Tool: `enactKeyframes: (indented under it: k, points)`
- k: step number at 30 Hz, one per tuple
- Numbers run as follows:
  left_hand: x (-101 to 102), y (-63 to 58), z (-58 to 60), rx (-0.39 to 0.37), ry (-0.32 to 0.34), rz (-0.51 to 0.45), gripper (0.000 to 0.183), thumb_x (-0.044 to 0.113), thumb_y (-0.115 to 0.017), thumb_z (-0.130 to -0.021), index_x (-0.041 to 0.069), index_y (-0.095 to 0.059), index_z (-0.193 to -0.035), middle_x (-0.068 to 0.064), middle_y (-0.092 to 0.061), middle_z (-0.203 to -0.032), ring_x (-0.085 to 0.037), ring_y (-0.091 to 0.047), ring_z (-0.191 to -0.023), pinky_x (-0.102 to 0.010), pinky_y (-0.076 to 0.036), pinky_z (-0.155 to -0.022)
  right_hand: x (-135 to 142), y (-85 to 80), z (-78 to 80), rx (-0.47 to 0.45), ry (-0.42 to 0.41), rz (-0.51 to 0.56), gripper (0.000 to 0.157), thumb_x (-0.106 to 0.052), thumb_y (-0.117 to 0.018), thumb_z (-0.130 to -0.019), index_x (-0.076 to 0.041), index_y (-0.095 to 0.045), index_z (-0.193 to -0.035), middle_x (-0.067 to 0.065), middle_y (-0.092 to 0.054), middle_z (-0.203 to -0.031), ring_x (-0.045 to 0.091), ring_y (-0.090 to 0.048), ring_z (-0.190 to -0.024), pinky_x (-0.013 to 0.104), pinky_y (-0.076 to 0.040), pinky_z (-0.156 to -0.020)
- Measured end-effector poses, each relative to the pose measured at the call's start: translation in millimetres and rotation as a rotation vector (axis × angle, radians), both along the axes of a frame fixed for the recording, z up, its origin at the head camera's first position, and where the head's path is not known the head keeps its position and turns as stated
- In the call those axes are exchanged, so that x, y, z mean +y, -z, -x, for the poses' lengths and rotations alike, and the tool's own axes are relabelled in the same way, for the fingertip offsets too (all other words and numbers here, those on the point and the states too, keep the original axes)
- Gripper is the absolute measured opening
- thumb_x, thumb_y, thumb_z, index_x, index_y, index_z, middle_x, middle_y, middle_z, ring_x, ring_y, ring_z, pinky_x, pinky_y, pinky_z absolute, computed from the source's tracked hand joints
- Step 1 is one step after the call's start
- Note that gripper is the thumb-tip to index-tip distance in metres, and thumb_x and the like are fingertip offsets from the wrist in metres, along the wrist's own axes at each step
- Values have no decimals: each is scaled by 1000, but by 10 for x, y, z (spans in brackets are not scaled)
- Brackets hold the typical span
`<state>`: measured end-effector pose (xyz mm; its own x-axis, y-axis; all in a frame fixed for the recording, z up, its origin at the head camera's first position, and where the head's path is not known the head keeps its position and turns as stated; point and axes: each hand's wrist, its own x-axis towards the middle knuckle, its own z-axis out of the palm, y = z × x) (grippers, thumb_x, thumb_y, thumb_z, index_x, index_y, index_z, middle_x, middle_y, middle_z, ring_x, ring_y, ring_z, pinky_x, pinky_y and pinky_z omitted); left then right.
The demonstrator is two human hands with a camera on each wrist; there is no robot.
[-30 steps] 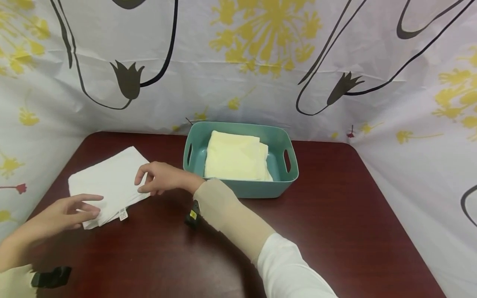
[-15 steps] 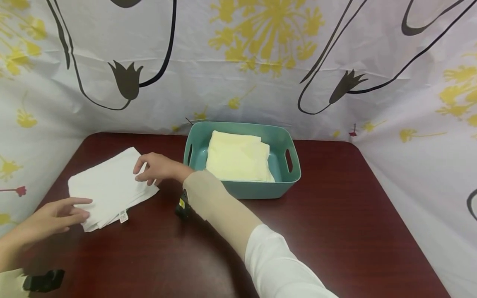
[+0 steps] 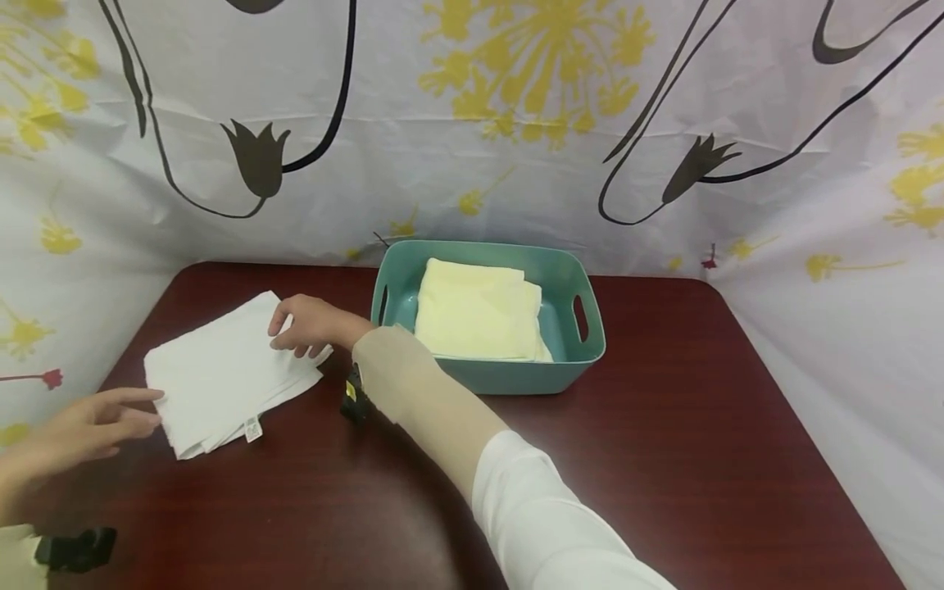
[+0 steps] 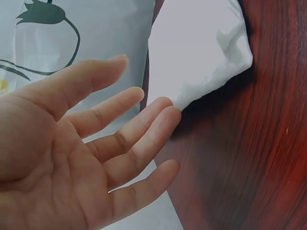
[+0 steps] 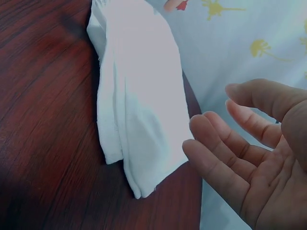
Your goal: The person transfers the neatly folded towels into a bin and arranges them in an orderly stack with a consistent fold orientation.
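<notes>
A folded white cloth (image 3: 221, 369) with a small tag (image 3: 253, 429) lies on the left part of the table. By its lower left edge is my left hand (image 3: 99, 430), fingers spread and nothing in them. In the left wrist view the fingertips (image 4: 171, 111) come close to the cloth (image 4: 196, 52); whether they touch it I cannot tell. Over the cloth's right end hovers my right hand (image 3: 306, 324). The right wrist view shows its loosely bent fingers (image 5: 211, 160) holding nothing, beside the layered cloth (image 5: 144, 100).
A teal basket (image 3: 509, 378) stands at the back middle of the dark red table (image 3: 664, 459), with a folded pale yellow cloth (image 3: 475, 311) inside. My right forearm (image 3: 420, 385) passes in front of the basket. A patterned white curtain (image 3: 413, 147) hangs behind and at both sides.
My left hand has drawn back leftwards from over the cloth to its edge. My right hand has shifted slightly up and away, uncovering more of the cloth's right end.
</notes>
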<state>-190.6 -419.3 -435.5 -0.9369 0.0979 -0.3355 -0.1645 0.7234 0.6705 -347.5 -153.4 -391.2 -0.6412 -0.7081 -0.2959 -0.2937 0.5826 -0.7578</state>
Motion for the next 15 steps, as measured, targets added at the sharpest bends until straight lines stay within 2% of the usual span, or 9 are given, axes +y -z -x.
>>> enactKeyframes:
  k: [3,8,9,10,13,15]
  points:
    - [-30,-21,5,-5,14,-1,56,22,-54,-95,-15,-34,-131,-29,-59,-110,10,-51,-81,-45,-51,-71,-45,2,3,-4,33,-21,13,-13,-65,-87,-10,-60,-99,0,-59,-86,14,-63,-70,24,-51,-56]
    - [-41,-33,29,-22,-2,12,57,23,-54,-95,-16,-33,-131,-31,-57,-112,-19,-61,-92,-47,-51,-74,-99,41,-7,-10,86,-31,12,-12,-65,-87,-7,-60,-97,3,-57,-75,16,-64,-69,27,-52,-56]
    - [-40,-29,33,-25,-7,11,58,24,-54,-96,-17,-32,-132,-32,-55,-114,-21,-60,-93,-48,-50,-74,-109,55,-10,-7,98,-31,12,-12,-64,-87,-7,-60,-97,4,-57,-73,17,-64,-70,27,-52,-56]
    - [-38,-26,35,-28,-13,2,59,25,-53,-96,-17,-32,-132,-33,-54,-115,-20,-60,-93,-49,-50,-75,-124,77,-13,-2,113,-33,11,-12,-65,-87,-7,-60,-96,3,-56,-73,17,-64,-70,27,-52,-56]
    - [-41,-12,33,-24,-21,-31,59,25,-52,-96,-17,-32,-132,-35,-49,-121,0,-56,-89,-47,-50,-75,-171,146,-24,23,162,-55,11,-13,-65,-86,-9,-60,-94,1,-57,-74,15,-63,-68,27,-51,-55]
    - [-31,-4,36,-25,-32,-47,60,26,-53,-96,-17,-32,-132,-35,-48,-122,6,-52,-86,-47,-50,-75,-184,194,-26,50,185,-64,11,-14,-66,-86,-10,-60,-94,0,-57,-75,13,-60,-66,26,-50,-54]
